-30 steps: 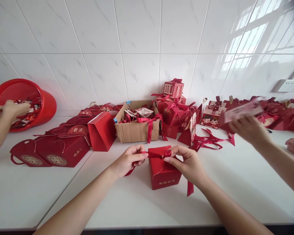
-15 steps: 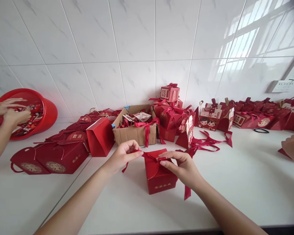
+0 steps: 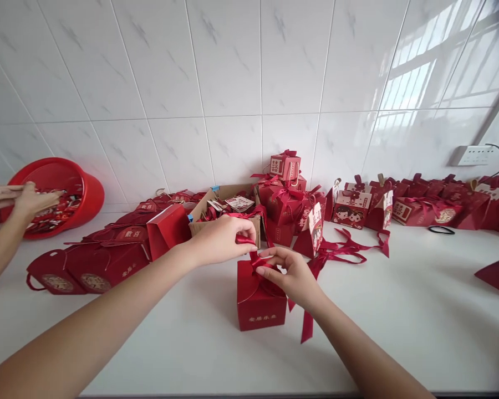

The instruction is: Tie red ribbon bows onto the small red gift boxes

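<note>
A small red gift box [image 3: 258, 302] with gold lettering stands on the white counter [image 3: 399, 310] in front of me. A dark red ribbon [image 3: 305, 324] is wrapped over its top, with one end hanging down the right side. My left hand [image 3: 222, 239] is above the box, fingers pinched on a loop of the ribbon. My right hand [image 3: 291, 277] rests at the box's top right, fingers pinched on the ribbon at the knot.
A cardboard box [image 3: 227, 213] of tags and ribbons sits behind, with tied red gift boxes [image 3: 285, 197] stacked beside it. Flat red boxes [image 3: 103, 257] lie at left. Another person's hands [image 3: 20, 199] reach into a tipped red basin [image 3: 66, 194]. More red boxes [image 3: 436, 205] line the wall at right.
My left hand has lifted and moved right over the box, pulling a ribbon loop up. My right hand has shifted left onto the knot. The person's hand at far right has drawn back.
</note>
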The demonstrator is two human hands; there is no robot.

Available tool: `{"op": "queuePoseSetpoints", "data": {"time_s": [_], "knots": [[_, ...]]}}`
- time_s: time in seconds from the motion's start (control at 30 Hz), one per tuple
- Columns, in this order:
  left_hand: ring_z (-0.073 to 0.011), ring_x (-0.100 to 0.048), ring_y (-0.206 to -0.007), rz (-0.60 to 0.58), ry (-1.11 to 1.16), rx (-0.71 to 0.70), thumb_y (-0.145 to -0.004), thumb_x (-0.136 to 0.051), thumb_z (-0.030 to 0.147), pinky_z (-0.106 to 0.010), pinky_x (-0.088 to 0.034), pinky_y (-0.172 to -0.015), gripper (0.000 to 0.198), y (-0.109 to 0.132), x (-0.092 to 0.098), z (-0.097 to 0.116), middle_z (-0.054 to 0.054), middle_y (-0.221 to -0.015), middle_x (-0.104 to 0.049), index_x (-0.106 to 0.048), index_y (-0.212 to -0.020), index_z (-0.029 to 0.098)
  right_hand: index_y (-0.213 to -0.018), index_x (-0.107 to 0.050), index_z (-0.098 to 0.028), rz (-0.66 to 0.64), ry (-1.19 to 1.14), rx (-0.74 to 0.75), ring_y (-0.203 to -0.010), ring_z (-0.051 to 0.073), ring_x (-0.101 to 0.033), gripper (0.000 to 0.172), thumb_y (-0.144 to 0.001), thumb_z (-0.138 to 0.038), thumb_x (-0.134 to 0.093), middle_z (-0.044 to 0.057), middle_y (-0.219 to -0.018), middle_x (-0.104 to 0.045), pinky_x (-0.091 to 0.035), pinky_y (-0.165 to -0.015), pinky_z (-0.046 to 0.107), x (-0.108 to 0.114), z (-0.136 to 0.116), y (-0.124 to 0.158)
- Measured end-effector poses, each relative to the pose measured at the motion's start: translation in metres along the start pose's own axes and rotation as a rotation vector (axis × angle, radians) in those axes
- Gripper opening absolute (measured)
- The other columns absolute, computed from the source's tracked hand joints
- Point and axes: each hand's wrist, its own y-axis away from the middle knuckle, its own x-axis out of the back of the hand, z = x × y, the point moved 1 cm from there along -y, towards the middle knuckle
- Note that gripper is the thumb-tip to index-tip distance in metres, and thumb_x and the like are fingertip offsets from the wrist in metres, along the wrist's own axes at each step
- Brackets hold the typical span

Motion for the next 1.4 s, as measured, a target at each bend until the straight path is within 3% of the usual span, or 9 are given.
{"op": "queuePoseSetpoints", "data": {"time_s": [0.1, 0.2, 0.37, 0.53, 0.77, 0.93, 1.07, 1.3, 1.4], "knots": [[-0.016, -0.057, -0.057, -0.052, -0.034, -0.006, -0.07, -0.068, 0.024, -0.023, -0.036, -0.052, 0.006, 0.008, 0.008, 0.001, 0.0, -0.065, -0.068, -0.069, -0.065, 0.022, -0.086, -0.07, -0.018, 0.001, -0.167, -0.021, -0.076, 0.019, -0.066, 0.031, -0.067, -0.042, -0.075, 0.004, -0.08, -0.072, -0.05, -0.07, 0.03, 0.0, 0.0, -0.001], [-0.0166, -0.06, -0.064, -0.144, -0.041, -0.037, -0.071, -0.067, 0.02, -0.023, -0.038, -0.056, 0.007, 0.022, 0.016, 0.004, 0.001, -0.069, -0.069, -0.07, -0.067, 0.024, -0.083, -0.071, -0.017, -0.024, -0.272, -0.043, -0.075, 0.019, -0.066, 0.031, -0.068, -0.044, -0.074, 0.006, -0.081, -0.072, -0.05, -0.068, 0.031, -0.002, 0.001, -0.003], [-0.0186, -0.062, -0.068, -0.228, -0.07, -0.242, -0.069, -0.06, 0.007, -0.025, -0.041, -0.061, 0.023, 0.034, 0.018, 0.023, 0.001, -0.069, -0.07, -0.072, -0.07, 0.026, -0.075, -0.07, -0.016, 0.004, -0.126, 0.054, -0.064, 0.015, -0.059, 0.022, -0.074, -0.038, -0.068, 0.003, -0.072, -0.069, -0.044, -0.058, 0.026, -0.009, -0.001, -0.005], [-0.0182, -0.06, -0.07, -0.272, -0.233, -0.362, -0.069, -0.05, 0.002, -0.026, -0.041, -0.064, 0.029, 0.017, 0.007, 0.035, 0.0, -0.068, -0.068, -0.069, -0.068, 0.023, -0.076, -0.07, -0.017, -0.084, -0.013, 0.164, -0.067, 0.016, -0.055, 0.021, -0.081, -0.032, -0.056, 0.002, -0.07, -0.065, -0.041, -0.06, 0.026, -0.013, -0.004, 0.0], [-0.0152, -0.062, -0.081, -0.315, -0.124, -0.271, -0.07, -0.051, 0.006, -0.022, -0.046, -0.07, 0.031, -0.004, 0.001, 0.029, 0.0, -0.089, -0.07, -0.067, -0.092, 0.021, -0.059, -0.046, -0.018, -0.14, 0.021, 0.237, -0.061, 0.011, -0.037, 0.026, -0.084, -0.025, -0.045, -0.003, -0.062, -0.041, -0.032, -0.056, 0.024, -0.012, 0.002, 0.002], [-0.015, -0.063, -0.086, -0.33, -0.007, -0.23, -0.072, -0.05, 0.007, -0.021, -0.048, -0.071, 0.032, 0.001, 0.005, 0.027, 0.0, -0.094, -0.07, -0.066, -0.096, 0.021, -0.077, -0.054, -0.018, -0.091, -0.107, 0.177, -0.061, 0.012, -0.045, 0.013, -0.082, -0.03, -0.051, -0.002, -0.066, -0.052, -0.036, -0.059, 0.025, -0.012, 0.007, -0.002], [-0.0139, -0.063, -0.081, -0.364, 0.01, -0.222, -0.075, -0.048, 0.007, -0.022, -0.047, -0.069, 0.032, 0.007, 0.007, 0.031, 0.001, -0.091, -0.071, -0.067, -0.096, 0.022, -0.084, -0.059, -0.017, -0.067, -0.282, 0.074, -0.064, 0.014, -0.053, 0.021, -0.074, -0.035, -0.064, 0.001, -0.072, -0.061, -0.04, -0.062, 0.027, -0.014, 0.01, -0.006], [-0.0152, -0.061, -0.075, -0.22, -0.094, -0.243, -0.074, -0.045, 0.007, -0.024, -0.046, -0.066, 0.031, -0.007, -0.006, 0.019, -0.001, -0.083, -0.069, -0.067, -0.091, 0.021, -0.068, -0.064, -0.015, -0.167, -0.226, 0.062, -0.055, 0.009, -0.035, 0.023, -0.078, -0.035, -0.06, -0.003, -0.059, -0.047, -0.026, -0.053, 0.024, -0.011, 0.002, -0.001], [-0.0171, -0.06, -0.085, -0.174, -0.179, -0.313, -0.077, -0.045, 0.008, -0.028, -0.047, -0.076, 0.028, -0.011, -0.015, 0.013, -0.002, -0.088, -0.068, -0.065, -0.092, 0.021, -0.066, -0.06, -0.015, -0.171, -0.216, 0.047, -0.055, 0.008, -0.032, 0.029, -0.078, -0.04, -0.063, -0.004, -0.058, -0.043, -0.023, -0.052, 0.025, -0.011, 0.002, 0.0]]}}
